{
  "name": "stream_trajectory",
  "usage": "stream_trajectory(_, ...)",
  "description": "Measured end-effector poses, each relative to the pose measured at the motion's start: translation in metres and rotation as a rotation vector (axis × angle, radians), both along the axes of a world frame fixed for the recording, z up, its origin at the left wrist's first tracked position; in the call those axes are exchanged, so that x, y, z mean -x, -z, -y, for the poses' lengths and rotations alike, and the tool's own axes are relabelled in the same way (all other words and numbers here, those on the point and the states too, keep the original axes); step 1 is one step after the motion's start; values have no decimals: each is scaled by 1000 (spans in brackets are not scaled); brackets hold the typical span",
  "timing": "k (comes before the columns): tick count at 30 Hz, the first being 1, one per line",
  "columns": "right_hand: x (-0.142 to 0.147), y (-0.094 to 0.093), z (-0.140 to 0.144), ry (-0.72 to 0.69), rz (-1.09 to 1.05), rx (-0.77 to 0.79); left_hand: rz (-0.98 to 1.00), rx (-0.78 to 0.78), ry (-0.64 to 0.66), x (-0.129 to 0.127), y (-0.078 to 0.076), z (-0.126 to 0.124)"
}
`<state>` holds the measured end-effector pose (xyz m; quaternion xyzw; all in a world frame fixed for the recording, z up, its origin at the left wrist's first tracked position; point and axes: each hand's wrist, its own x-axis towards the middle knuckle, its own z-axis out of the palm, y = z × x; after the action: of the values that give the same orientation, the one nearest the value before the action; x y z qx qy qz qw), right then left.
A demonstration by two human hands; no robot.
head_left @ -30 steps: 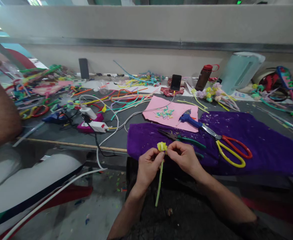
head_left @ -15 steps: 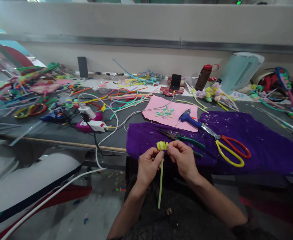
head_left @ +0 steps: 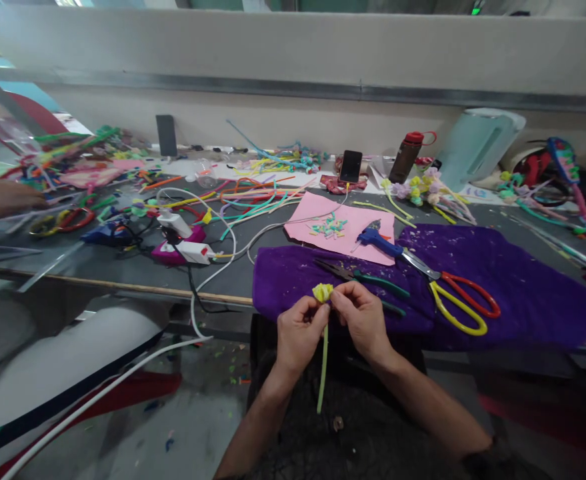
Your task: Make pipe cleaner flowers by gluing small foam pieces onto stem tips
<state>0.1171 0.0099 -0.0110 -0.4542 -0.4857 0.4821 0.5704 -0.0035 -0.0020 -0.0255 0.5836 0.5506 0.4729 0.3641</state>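
A small yellow pipe-cleaner flower point(head_left: 322, 292) on a pale green stem point(head_left: 323, 373) is held up at the table's front edge. My left hand point(head_left: 300, 332) pinches it just beneath the bloom, and the stem hangs down below. With thumb and forefinger together, my right hand point(head_left: 361, 313) grips the flower's right side. Just behind the hands, pliers with green handles point(head_left: 380, 281) lie on a purple cloth point(head_left: 513, 280). Large scissors point(head_left: 453, 293) with one red and one yellow handle rest there too, beside a blue glue gun point(head_left: 380, 241).
Pink paper point(head_left: 317, 213) carries short cut pieces. To the left are a power strip point(head_left: 193, 252), a white cable point(head_left: 233, 247) and many pipe cleaners. A phone point(head_left: 351, 167), a bottle point(head_left: 407, 157) and a pale kettle point(head_left: 483, 147) stand behind. Another person's hand point(head_left: 3, 203) reaches in at left.
The other person's hand has come further into view at the left. My hands stay at the flower, with only a slight shift of the right fingers.
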Motion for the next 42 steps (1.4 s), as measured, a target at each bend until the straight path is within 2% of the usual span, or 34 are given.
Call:
stream_trajectory(12,1,2,-1,3,66,-31,19,-16,7,-2,-2,3)
stream_trajectory(18,1,1,-1,1,37,-3,232,97,78,-3,-7,1)
stream_trajectory(22,1,0,1,-11,10,-6,297,163,90,-2,-10,-1)
stream_trajectory(31,1,3,2,-2,-75,-37,544,280,122,2,-2,-5)
stream_trajectory(42,-5,3,3,8,-218,-34,680,369,191,8,-2,-5)
